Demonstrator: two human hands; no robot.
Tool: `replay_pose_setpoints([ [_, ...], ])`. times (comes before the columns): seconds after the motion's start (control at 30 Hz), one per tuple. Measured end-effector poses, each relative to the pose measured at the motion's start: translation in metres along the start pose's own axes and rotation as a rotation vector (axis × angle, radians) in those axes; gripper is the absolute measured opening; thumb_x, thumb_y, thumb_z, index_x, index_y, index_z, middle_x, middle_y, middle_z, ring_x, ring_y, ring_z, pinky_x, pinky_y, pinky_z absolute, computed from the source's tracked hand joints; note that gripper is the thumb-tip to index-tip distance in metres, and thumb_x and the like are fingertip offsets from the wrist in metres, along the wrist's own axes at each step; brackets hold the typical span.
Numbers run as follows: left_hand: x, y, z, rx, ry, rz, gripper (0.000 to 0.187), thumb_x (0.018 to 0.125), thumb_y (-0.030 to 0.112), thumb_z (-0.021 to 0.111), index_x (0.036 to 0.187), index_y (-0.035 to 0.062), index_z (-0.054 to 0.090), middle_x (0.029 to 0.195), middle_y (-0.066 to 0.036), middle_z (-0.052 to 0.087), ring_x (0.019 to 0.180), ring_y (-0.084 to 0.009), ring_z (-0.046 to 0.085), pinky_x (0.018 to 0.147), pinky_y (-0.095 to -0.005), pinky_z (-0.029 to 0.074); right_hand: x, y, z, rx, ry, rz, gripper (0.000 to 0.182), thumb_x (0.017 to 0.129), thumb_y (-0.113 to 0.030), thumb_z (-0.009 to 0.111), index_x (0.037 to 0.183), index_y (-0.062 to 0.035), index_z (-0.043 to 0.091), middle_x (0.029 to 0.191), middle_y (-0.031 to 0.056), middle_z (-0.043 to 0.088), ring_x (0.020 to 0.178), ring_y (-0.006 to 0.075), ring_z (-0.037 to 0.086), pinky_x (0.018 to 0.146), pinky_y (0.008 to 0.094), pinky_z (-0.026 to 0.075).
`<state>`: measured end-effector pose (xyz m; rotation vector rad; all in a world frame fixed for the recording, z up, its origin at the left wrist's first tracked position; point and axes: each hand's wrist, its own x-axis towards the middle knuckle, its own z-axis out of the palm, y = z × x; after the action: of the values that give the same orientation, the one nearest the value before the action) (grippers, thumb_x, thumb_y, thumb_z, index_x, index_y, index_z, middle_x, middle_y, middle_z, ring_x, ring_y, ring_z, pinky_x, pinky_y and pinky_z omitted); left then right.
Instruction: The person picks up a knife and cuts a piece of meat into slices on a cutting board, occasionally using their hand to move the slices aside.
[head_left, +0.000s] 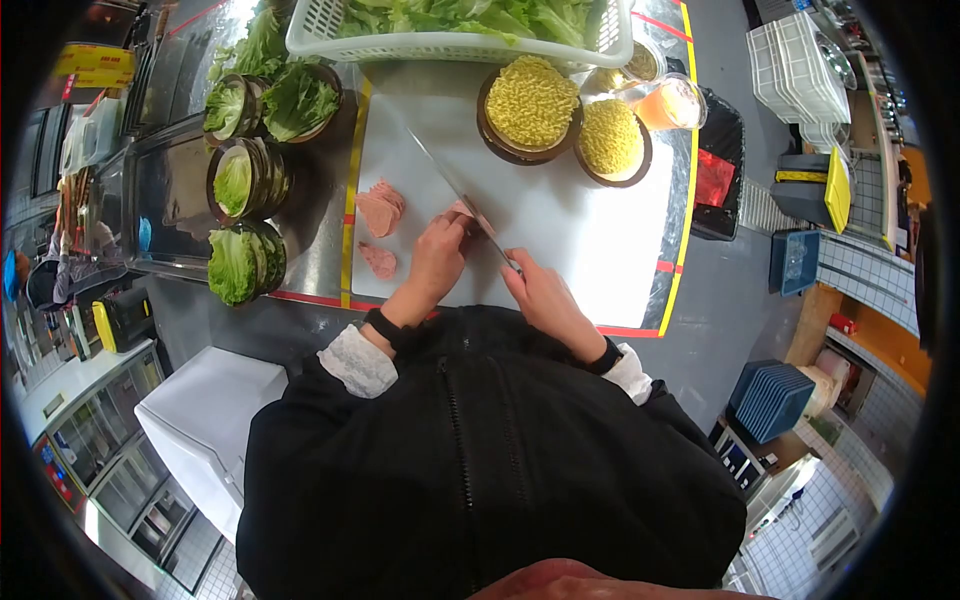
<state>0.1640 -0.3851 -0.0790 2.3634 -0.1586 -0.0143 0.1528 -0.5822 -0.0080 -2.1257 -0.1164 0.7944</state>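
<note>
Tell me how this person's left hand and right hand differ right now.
The left hand has its fingers curled at the pink meat beside the blade, while the right hand grips the handle of the knife. The left hand reaches farther over the white cutting board; the right hand sits a little closer to the body. Both are bare, each with a black band at the wrist.
</note>
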Motion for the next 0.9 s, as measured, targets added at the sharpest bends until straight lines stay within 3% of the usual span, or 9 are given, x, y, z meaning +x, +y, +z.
replay_pose_setpoints([
  [0.17,-0.001,0.000,-0.001,-0.001,0.017,0.002,0.028,0.076,-0.003,0.060,0.103,0.0040,0.062,0.099,-0.013,0.065,0.093,-0.0340,0.061,0.077,-0.0427,0.052,0.003,0.012,0.000,0.055,0.015,-0.023,0.033,0.098,-0.031,0.050,0.115,-0.0024,0.052,0.076,0.0238,0.064,0.071,0.0463,0.061,0.067,0.0501,0.047],
  [0.23,-0.002,0.000,-0.004,-0.034,-0.014,-0.049,0.025,0.078,-0.001,0.061,0.103,0.0030,0.062,0.099,-0.014,0.065,0.094,-0.0325,0.062,0.078,-0.0414,0.052,0.003,0.022,0.000,0.160,0.041,-0.056,0.027,0.099,-0.024,0.050,0.114,-0.0029,0.057,0.059,0.0107,0.058,0.047,0.0207,0.057,0.047,0.0339,0.044],
  [0.3,-0.002,0.000,-0.003,-0.071,-0.036,-0.101,0.022,0.081,0.001,0.062,0.103,0.0020,0.061,0.098,-0.015,0.066,0.095,-0.0310,0.063,0.078,-0.0400,0.053,-0.003,0.020,-0.006,0.289,0.018,0.004,0.025,0.099,-0.024,0.049,0.107,-0.0015,0.058,0.058,0.0072,0.056,0.044,0.0156,0.054,0.044,0.0301,0.042],
  [0.33,-0.004,-0.003,0.000,-0.359,-0.017,-0.228,0.022,0.086,0.005,0.061,0.108,0.0012,0.058,0.103,-0.014,0.065,0.100,-0.0281,0.063,0.083,-0.0381,0.052,-0.008,0.014,-0.012,0.422,-0.006,0.075,0.026,0.100,-0.024,0.049,0.101,-0.0001,0.059,0.056,0.0036,0.053,0.042,0.0106,0.051,0.042,0.0264,0.041],
  [0.5,0.000,0.013,-0.036,-1.009,0.018,-0.379,0.037,0.098,0.019,0.058,0.126,-0.0005,0.046,0.119,-0.012,0.060,0.112,-0.0203,0.059,0.097,-0.0348,0.047,-0.036,-0.024,-0.044,0.722,-0.020,0.153,0.044,0.102,-0.033,0.041,0.069,-0.0036,0.048,0.050,0.0049,0.047,0.039,0.0141,0.048,0.040,0.0267,0.042],
  [0.57,0.004,0.031,-0.064,-1.709,-0.247,-0.379,0.048,0.099,0.023,0.057,0.136,0.0014,0.036,0.126,-0.009,0.056,0.114,-0.0189,0.057,0.099,-0.0338,0.045,-0.044,-0.023,-0.053,1.045,-0.174,0.153,0.049,0.103,-0.037,0.040,0.067,-0.0045,0.047,0.050,0.0051,0.046,0.038,0.0149,0.047,0.040,0.0279,0.042],
  [0.6,0.003,0.034,-0.071,-1.740,-0.275,-0.366,0.046,0.098,0.023,0.058,0.137,0.0035,0.041,0.123,-0.006,0.059,0.112,-0.0159,0.057,0.097,-0.0323,0.046,-0.044,-0.022,-0.056,1.039,-0.257,0.147,0.063,0.102,-0.051,0.030,0.058,-0.0072,0.044,0.047,0.0059,0.045,0.036,0.0163,0.045,0.040,0.0287,0.041],
  [0.73,-0.005,0.047,-0.077,-1.716,-0.242,-0.466,0.038,0.097,0.020,0.060,0.132,0.0083,0.051,0.112,0.002,0.063,0.102,-0.0096,0.059,0.088,-0.0277,0.048,-0.046,-0.014,-0.055,1.146,-0.457,0.273,0.073,0.097,-0.064,0.021,0.049,-0.0114,0.039,0.039,0.0061,0.040,0.033,0.0169,0.043,0.038,0.0282,0.040],
  [0.9,-0.019,0.037,-0.060,-1.947,-0.232,-0.361,0.043,0.095,0.020,0.063,0.135,0.0099,0.050,0.101,0.005,0.061,0.084,-0.0041,0.054,0.074,-0.0232,0.047,-0.045,-0.003,-0.044,1.300,-0.588,0.283,0.073,0.097,-0.065,0.022,0.049,-0.0116,0.039,0.039,0.0057,0.040,0.032,0.0170,0.042,0.037,0.0283,0.040],
])
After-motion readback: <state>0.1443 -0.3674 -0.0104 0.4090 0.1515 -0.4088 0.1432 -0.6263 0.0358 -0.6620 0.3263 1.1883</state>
